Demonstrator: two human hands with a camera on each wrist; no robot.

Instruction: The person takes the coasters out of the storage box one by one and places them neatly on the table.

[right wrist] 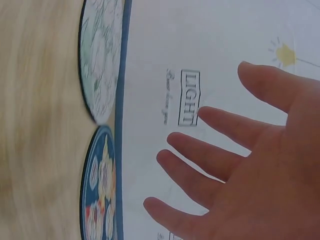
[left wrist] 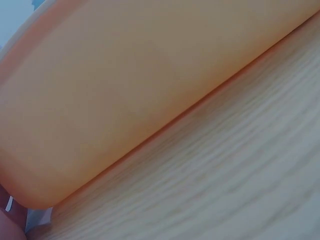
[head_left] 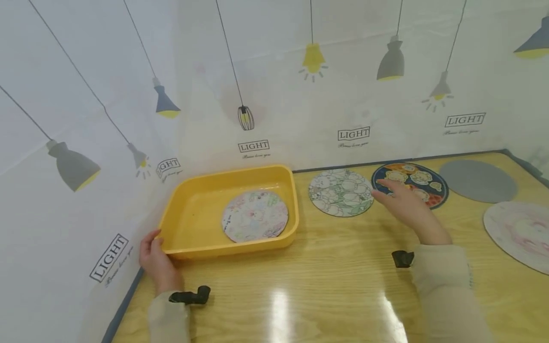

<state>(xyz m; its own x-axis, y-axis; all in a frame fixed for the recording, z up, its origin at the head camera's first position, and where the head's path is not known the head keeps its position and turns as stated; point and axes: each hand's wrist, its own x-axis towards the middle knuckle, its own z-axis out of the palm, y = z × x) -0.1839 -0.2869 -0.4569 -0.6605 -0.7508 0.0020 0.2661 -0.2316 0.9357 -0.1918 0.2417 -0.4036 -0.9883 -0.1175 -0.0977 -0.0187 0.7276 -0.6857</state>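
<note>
A yellow plastic tray (head_left: 188,190) stands at the back left of the table, with a round mat (head_left: 255,215) in pale coloured drawings lying inside it. My left hand (head_left: 157,259) grips the tray's front left corner; the left wrist view shows the tray's outer side wall (left wrist: 125,85) up close. Above the dark blue round mat with cartoon figures (head_left: 422,177), my right hand (head_left: 405,207) hovers with fingers spread and holds nothing. Just left of that hand lies a round mat with outlined flowers (head_left: 340,193). In the right wrist view the palm and spread fingers show clearly.
To the right lie a plain grey round mat (head_left: 478,181) and a whitish one with faint reddish marks (head_left: 521,233). A white wall covering (head_left: 274,57) printed with lamps rises behind and left of the wooden table (head_left: 326,281).
</note>
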